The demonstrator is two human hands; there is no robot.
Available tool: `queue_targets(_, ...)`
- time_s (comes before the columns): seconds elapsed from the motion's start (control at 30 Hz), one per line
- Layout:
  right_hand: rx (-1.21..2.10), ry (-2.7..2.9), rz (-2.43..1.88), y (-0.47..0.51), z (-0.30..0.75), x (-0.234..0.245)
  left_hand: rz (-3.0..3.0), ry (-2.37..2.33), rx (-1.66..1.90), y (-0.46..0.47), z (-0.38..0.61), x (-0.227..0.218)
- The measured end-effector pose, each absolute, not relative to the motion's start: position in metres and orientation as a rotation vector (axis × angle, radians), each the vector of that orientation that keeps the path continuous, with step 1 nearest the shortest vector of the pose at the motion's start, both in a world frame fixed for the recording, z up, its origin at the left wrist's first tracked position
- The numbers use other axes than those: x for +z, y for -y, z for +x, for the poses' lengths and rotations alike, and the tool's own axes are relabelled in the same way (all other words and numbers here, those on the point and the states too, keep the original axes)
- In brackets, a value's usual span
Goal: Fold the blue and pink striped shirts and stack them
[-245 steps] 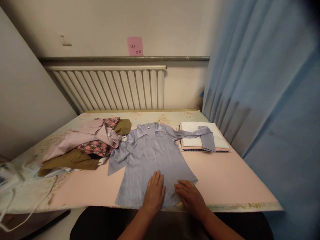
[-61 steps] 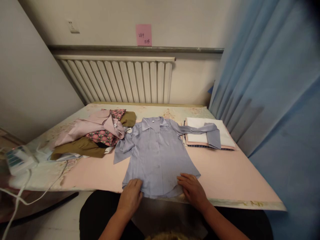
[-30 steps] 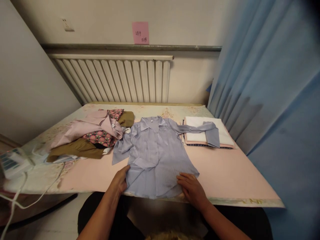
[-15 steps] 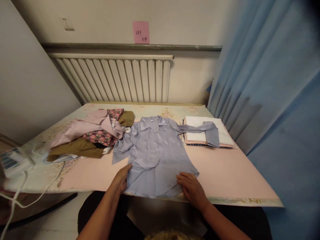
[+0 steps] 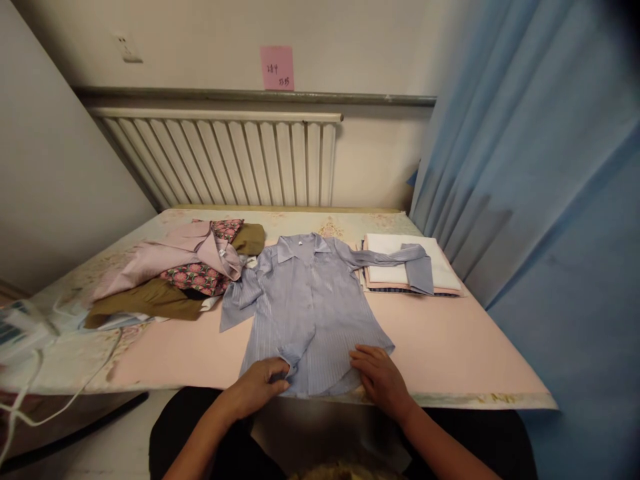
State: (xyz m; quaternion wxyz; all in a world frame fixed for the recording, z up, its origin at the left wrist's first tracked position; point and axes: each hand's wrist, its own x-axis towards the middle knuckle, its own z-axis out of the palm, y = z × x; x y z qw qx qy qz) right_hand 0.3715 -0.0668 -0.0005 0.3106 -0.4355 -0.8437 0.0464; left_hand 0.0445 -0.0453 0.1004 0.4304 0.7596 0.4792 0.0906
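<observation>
In the head view, a grey-blue striped button-front shirt lies front up, collar at the far end, on a pink sheet over the tabletop, its hem at the near edge. The left hand is curled at the left part of that hem, gripping a bunched bit of the shirt between thumb and fingers. The right hand is unclenched, resting palm down on the right part of the hem with its fingers extended.

Left of the shirt sits a loose heap: a mauve garment on top, with floral-print fabric and an olive garment showing beneath; the shirt's left sleeve reaches the heap's edge. Right of the shirt is a neat folded stack topped by a white cloth, with the shirt's other sleeve draped across it. Beyond the shirt stands a ribbed radiator, and farther right of it hangs a blue curtain.
</observation>
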Motion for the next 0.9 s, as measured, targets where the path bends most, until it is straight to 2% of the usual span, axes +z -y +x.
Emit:
queue_targets(0.3, 0.130, 2.222, -1.143, 0.067, 0.371, 0.002, 1.601, -1.596, 0.604, 0.038, 0.058, 0.060)
queue_targets(0.6, 0.135, 2.206, -1.143, 0.067, 0.372, 0.000, 1.862, -1.362, 0.585, 0.060, 0.060, 0.051)
queue_targets(0.8, 0.140, 2.198, -1.144, 0.066, 0.371, 0.000, 1.870, -1.930, 0.815, 0.061, 0.018, 0.032)
queue_targets(0.9, 0.117, 2.123, -1.150, 0.065, 0.374, 0.000, 1.875, -2.148, 0.743, 0.058, -0.005, 0.026)
